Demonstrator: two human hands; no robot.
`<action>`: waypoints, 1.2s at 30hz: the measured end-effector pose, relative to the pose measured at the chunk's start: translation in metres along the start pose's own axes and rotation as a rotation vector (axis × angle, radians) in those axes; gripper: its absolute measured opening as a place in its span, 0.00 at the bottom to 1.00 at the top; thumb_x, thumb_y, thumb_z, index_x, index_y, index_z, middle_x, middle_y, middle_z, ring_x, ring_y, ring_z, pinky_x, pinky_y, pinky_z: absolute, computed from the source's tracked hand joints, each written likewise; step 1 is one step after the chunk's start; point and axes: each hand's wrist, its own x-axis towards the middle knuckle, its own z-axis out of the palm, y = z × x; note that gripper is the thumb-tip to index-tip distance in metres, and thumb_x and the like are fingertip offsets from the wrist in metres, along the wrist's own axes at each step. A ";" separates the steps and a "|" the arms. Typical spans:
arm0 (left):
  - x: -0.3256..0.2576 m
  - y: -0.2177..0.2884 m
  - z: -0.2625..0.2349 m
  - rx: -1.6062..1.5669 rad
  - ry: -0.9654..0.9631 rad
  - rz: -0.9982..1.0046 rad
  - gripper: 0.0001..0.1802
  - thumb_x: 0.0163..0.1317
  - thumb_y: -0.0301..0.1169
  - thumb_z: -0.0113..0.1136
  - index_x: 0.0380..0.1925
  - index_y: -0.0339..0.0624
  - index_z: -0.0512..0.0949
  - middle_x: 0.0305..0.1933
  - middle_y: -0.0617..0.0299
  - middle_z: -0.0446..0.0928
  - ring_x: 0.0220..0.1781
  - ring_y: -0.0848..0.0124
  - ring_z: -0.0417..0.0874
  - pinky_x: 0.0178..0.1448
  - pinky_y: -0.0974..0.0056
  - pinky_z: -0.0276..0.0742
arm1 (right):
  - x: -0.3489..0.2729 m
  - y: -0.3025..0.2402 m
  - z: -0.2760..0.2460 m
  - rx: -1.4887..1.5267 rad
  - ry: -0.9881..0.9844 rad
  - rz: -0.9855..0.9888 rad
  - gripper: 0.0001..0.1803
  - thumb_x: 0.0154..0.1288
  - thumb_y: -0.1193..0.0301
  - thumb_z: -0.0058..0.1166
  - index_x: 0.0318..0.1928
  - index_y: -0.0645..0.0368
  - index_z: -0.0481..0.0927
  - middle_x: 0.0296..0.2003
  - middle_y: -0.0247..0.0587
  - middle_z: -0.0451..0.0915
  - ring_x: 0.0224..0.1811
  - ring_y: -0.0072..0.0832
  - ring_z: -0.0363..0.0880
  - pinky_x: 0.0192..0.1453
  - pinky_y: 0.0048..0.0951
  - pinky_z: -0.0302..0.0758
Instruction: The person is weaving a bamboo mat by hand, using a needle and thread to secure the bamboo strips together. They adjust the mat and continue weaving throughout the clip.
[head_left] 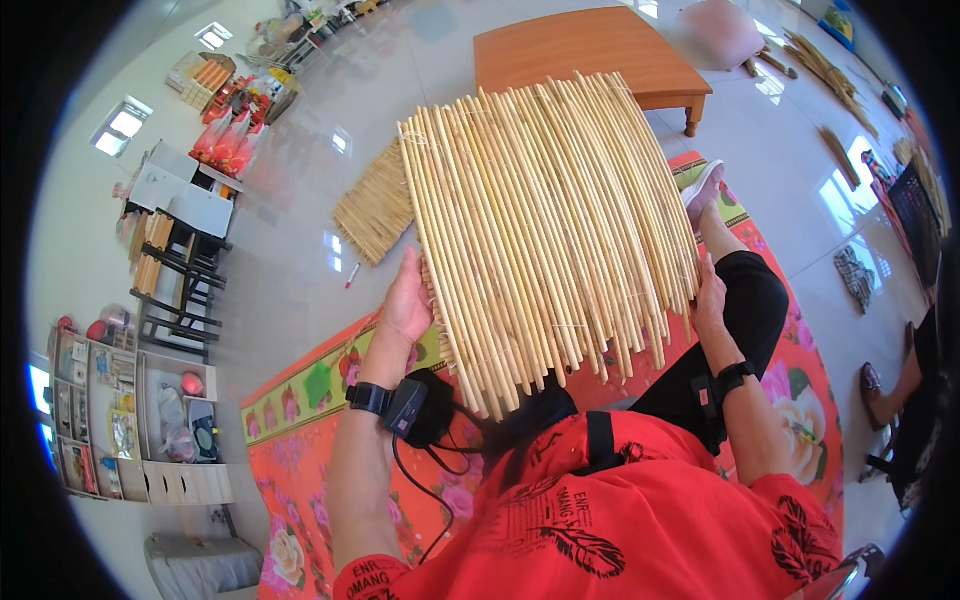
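Note:
A mat of pale yellow reed stalks (545,230), tied side by side with thin string, is held up in front of me over my lap. My left hand (407,302) grips its left edge, the thumb along the side and the other fingers hidden behind the stalks. On the opposite edge my right hand (710,298) holds the mat, its fingers partly out of sight underneath. The stalk ends are uneven along the near side. Behind the mat's left edge, a second piece of stalk matting (375,208) lies on the floor.
A red floral cloth (300,420) spreads under me. Beyond the mat stands a low wooden table (590,50). A marker (353,275) lies on the tiled floor. Shelves (110,410) and stacked stools (180,270) line the left; another person's foot (875,398) shows at right.

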 end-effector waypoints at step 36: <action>-0.124 -0.129 -0.028 0.046 0.284 -0.310 0.23 0.73 0.41 0.64 0.59 0.37 0.78 0.53 0.59 0.86 0.51 0.70 0.88 0.56 0.61 0.85 | 0.011 0.002 -0.013 -0.549 -0.057 -0.011 0.28 0.72 0.43 0.60 0.38 0.59 0.87 0.24 0.29 0.79 0.18 0.18 0.73 0.21 0.24 0.70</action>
